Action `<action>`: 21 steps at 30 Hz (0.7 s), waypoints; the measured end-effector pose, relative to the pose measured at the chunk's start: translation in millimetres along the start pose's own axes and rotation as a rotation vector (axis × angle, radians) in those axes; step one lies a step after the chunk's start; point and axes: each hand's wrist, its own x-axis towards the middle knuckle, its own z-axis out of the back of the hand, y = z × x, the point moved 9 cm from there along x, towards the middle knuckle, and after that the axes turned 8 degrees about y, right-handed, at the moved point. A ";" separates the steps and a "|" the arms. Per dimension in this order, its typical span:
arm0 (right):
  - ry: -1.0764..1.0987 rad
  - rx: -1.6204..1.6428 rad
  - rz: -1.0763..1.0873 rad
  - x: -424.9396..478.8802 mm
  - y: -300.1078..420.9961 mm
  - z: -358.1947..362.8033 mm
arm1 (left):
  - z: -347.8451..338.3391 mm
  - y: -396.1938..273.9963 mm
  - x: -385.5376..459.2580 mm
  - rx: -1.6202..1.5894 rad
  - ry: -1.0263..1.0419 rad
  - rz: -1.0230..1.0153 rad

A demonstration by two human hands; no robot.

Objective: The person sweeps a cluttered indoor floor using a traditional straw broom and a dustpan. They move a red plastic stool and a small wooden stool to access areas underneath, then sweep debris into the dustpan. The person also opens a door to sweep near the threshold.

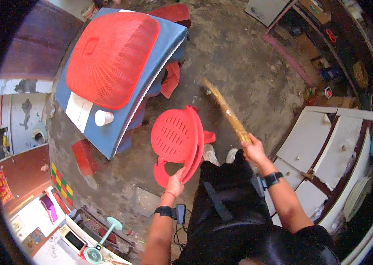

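Note:
My left hand [175, 184] grips the open, rounded backrest of a small red plastic chair [173, 132]. Its slotted seat faces up and left, and a second red layer shows along its right side; I cannot tell if that is another chair. In my right hand [254, 151] is a long yellow-brown stick [228, 111], held near one end. The stick slants forward over the floor, and its far tip is blurred. Left of the chair stands a table with a blue cloth [173, 30], carrying a red mesh food cover [113, 59] and a white paper cup [103, 118].
Red benches [84, 157] stand around the table. On my right is a white cabinet [308, 139], with a cluttered shelf [335, 63] beyond it. A mint-green fan [93, 254] sits at lower left. The concrete floor [239, 53] stretches ahead.

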 end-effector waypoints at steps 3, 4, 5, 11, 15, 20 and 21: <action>0.051 -0.264 0.113 -14.6 47.8 15.1 | -26.0 83.2 10.2 -0.252 -0.034 0.045; 0.075 -0.236 0.122 -10.1 53.9 30.3 | -23.7 70.4 16.4 -0.258 -0.023 0.054; 0.102 -0.211 0.131 -4.2 60.7 41.0 | -20.2 58.9 13.3 -0.159 -0.008 0.075; 0.391 0.080 -0.334 43.8 66.8 37.9 | 7.6 2.9 4.5 0.063 -0.052 0.281; 0.382 0.228 -0.545 109.0 96.8 43.4 | -10.5 -53.8 15.5 0.267 0.017 0.483; 0.311 -0.209 -0.159 140.1 201.0 92.0 | -82.7 -51.6 21.7 0.184 0.171 0.741; 0.278 -0.272 -0.110 127.3 216.3 99.2 | -91.7 -52.6 21.5 0.192 0.203 0.765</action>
